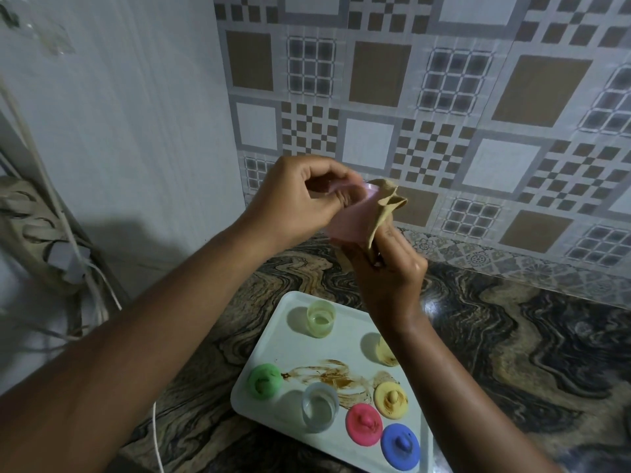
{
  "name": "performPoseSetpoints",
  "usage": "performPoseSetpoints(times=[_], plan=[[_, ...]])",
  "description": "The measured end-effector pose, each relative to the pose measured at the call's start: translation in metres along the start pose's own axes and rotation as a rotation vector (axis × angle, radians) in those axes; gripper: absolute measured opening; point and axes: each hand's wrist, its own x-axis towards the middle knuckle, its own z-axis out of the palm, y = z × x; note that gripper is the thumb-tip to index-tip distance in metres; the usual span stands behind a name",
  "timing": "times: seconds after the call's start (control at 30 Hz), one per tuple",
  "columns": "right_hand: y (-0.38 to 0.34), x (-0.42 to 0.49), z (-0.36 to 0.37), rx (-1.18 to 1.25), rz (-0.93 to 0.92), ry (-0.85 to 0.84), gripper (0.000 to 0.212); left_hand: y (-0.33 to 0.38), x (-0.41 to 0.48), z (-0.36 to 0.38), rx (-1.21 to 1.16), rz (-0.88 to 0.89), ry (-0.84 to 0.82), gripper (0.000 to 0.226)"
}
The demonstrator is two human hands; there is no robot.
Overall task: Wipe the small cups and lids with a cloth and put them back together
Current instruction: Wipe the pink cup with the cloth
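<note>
Pink, perhaps translucent cup (351, 220); crumpled tan cloth (388, 203)

A swirled brown-and-black stone countertop (512, 353) meets a wall of geometric brown, grey and white tiles (444, 97). A white tray (283, 353) on the countertop carries a brown smear (327, 377). At left, a power strip (30, 230) leans with white cables (99, 288) plugged in.

Our bare arms and hands
We see both forearms (164, 319) bare to the frame's edge, left hand (300, 199) and right hand (391, 268) bare as well
</note>
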Motion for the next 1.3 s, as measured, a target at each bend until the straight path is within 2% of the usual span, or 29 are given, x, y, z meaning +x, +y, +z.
performPoseSetpoints(times=[0.1,0.23,0.4,0.47,0.53,0.7,0.83,0.93,1.17,1.3], plan=[[-0.002,0.003,-0.004,0.013,0.016,0.015,0.047,-0.008,0.001,-0.008,-0.041,-0.090,-0.027,0.021],[0.000,0.003,-0.004,0.018,0.003,0.006,0.044,-0.016,0.001,-0.011,-0.228,-0.230,-0.028,0.023],[-0.001,-0.002,-0.002,0.013,-0.011,-0.017,0.055,-0.004,0.000,-0.002,-0.074,-0.075,-0.025,0.023],[0.001,-0.003,-0.002,0.004,-0.004,-0.008,0.047,-0.002,-0.001,-0.001,-0.013,-0.030,-0.006,0.025],[0.001,-0.003,-0.003,0.009,0.021,0.008,0.039,-0.004,0.000,-0.007,-0.050,-0.068,-0.012,0.025],[0.000,0.001,-0.002,0.055,0.040,0.019,0.040,-0.013,0.000,-0.017,-0.143,-0.207,-0.062,0.023],[-0.006,-0.002,0.002,0.019,-0.005,-0.013,0.050,-0.001,-0.001,-0.010,-0.083,-0.114,-0.030,0.017],[-0.003,-0.003,0.000,0.025,0.004,-0.008,0.044,0.005,-0.004,-0.004,0.007,-0.022,-0.002,0.024],[0.006,0.004,-0.006,0.045,0.021,0.003,0.041,-0.007,0.003,-0.019,-0.153,-0.179,-0.082,0.019],[-0.003,0.005,-0.005,0.030,-0.051,0.010,0.042,-0.001,0.004,-0.014,-0.134,-0.103,-0.078,0.014]])
